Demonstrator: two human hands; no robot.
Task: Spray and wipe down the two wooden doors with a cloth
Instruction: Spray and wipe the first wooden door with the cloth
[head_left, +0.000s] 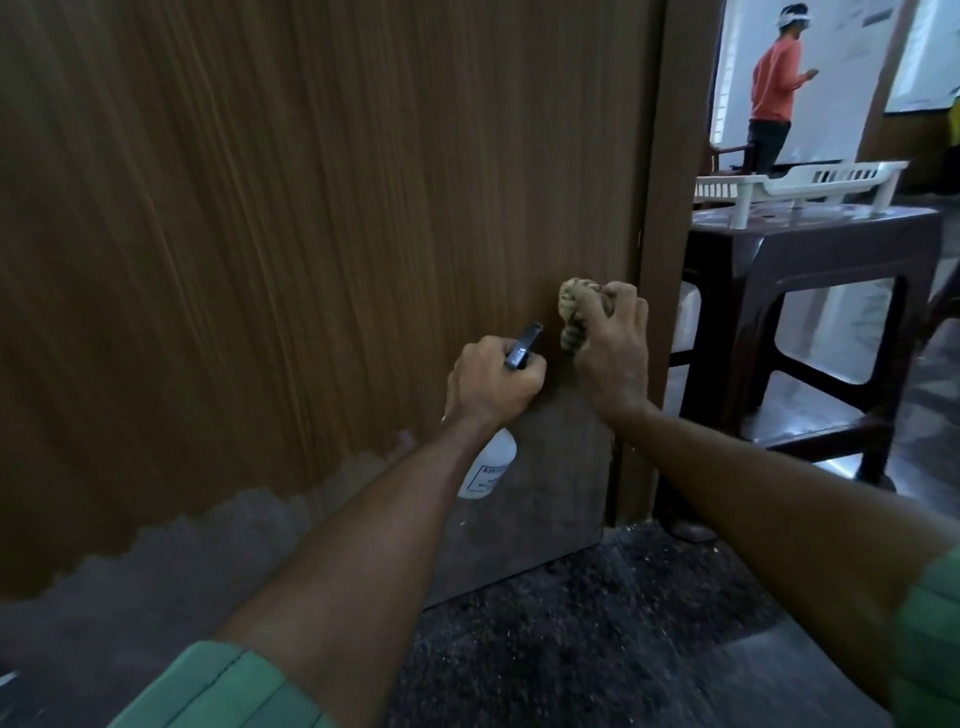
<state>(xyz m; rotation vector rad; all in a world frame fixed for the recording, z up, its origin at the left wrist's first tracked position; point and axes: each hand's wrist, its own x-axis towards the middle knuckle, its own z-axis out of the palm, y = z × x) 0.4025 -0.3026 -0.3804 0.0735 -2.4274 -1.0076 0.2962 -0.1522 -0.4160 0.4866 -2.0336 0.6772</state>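
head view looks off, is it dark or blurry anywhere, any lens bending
Head view: dim on the brown wood-grain door, bright only through the opening at right behind the white slotted plastic rack; door grain smears at the left edge; the doorframe leans, wide-angle distortion; the crumpled beige cloth and translucent white spray bottle stay fairly sharp.

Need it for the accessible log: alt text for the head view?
A person's right hand presses a bunched cloth against a wooden door near its right edge, while the left hand grips a spray bottle aimed at it. The door's lower part looks worn and grey.
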